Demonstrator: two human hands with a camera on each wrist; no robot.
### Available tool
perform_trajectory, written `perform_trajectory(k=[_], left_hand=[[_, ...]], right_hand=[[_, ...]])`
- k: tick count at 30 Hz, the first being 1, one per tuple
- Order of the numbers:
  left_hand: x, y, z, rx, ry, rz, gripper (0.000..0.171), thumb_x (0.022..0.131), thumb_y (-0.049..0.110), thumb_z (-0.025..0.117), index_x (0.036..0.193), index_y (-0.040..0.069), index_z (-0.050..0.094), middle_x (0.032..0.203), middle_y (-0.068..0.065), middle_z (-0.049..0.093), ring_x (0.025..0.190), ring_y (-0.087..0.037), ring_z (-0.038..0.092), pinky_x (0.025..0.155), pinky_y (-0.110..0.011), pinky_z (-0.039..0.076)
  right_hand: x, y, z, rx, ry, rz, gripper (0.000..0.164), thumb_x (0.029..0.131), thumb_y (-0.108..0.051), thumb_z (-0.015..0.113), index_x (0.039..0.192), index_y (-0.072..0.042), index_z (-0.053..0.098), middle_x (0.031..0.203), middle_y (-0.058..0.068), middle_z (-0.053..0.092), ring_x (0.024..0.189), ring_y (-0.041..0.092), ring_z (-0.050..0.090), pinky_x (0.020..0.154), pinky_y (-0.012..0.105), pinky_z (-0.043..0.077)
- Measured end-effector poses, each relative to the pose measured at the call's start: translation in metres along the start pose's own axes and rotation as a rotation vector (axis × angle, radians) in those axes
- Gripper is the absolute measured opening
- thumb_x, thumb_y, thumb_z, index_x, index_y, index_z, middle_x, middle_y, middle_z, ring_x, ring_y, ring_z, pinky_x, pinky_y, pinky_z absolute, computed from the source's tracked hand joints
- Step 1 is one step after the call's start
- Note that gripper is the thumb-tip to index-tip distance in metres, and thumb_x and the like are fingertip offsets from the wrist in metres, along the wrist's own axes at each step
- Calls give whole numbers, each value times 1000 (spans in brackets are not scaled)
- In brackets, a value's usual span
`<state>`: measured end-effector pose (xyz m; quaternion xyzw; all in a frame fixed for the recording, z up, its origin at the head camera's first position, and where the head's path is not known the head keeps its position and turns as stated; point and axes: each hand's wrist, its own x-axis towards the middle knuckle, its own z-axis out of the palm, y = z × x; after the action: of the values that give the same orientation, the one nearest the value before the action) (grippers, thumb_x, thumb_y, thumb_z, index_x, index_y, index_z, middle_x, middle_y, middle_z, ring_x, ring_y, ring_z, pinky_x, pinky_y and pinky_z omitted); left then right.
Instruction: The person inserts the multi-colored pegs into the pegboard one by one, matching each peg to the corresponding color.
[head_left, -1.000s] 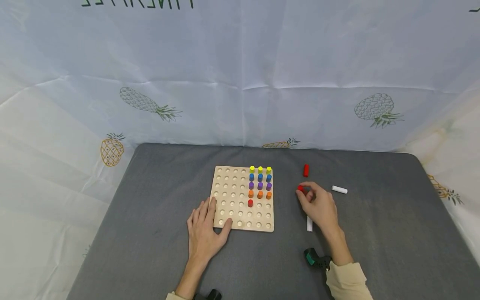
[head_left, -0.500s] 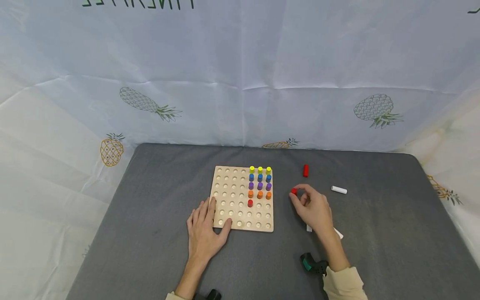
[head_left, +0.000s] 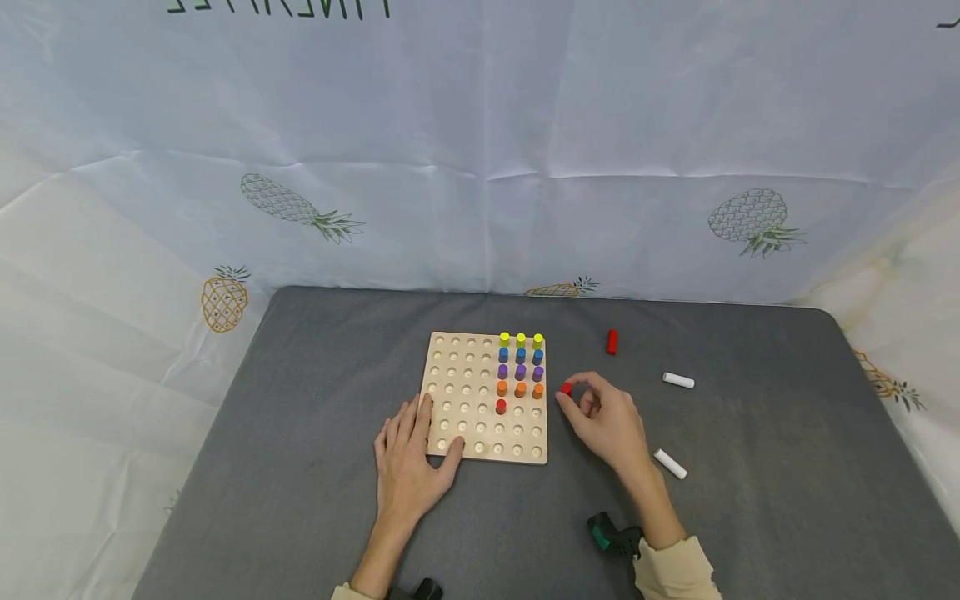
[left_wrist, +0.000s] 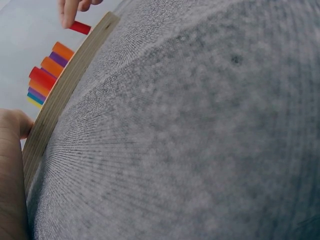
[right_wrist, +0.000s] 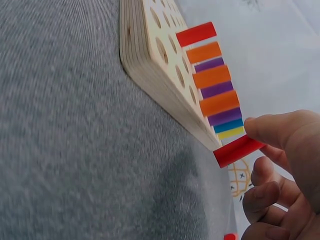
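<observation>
A wooden pegboard (head_left: 480, 450) with rows of holes lies on the grey table. Yellow, blue, purple and orange pegs (head_left: 521, 389) fill three columns at its right side, and one red peg (head_left: 501, 407) stands in the row below them. Just right of the board, my right hand (head_left: 609, 423) pinches another red peg (right_wrist: 239, 150) between thumb and index finger, above the cloth. My left hand (head_left: 408, 475) rests at the board's lower left corner, fingers along the left edge and thumb at the front edge. In the left wrist view, the left hand (left_wrist: 12, 165) touches the board's side.
A loose red peg (head_left: 612, 342) lies beyond the right hand. Two white pegs lie on the right: one white peg (head_left: 678, 380) farther back, another white peg (head_left: 671, 463) near the right wrist. A pineapple-print curtain (head_left: 480, 225) hangs behind the table.
My right hand has moved left toward the board with the red peg in its pinch, uncovering a white peg by the wrist. The left hand and the board have stayed put.
</observation>
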<state>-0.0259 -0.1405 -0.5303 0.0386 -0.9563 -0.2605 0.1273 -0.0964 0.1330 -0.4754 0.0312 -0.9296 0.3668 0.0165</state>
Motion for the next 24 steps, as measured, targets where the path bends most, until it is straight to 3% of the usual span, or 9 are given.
perform_trajectory(k=[24], left_hand=[[0, -1, 0, -18, 11, 5, 81, 88, 50, 71, 154, 9, 47, 155, -17, 51, 145, -41, 45, 118, -61, 26]], right_hand=[[-5, -21, 17, 137, -37, -94, 19, 89, -22, 81, 104, -14, 73, 66, -3, 51, 52, 5, 41, 47, 20, 30]])
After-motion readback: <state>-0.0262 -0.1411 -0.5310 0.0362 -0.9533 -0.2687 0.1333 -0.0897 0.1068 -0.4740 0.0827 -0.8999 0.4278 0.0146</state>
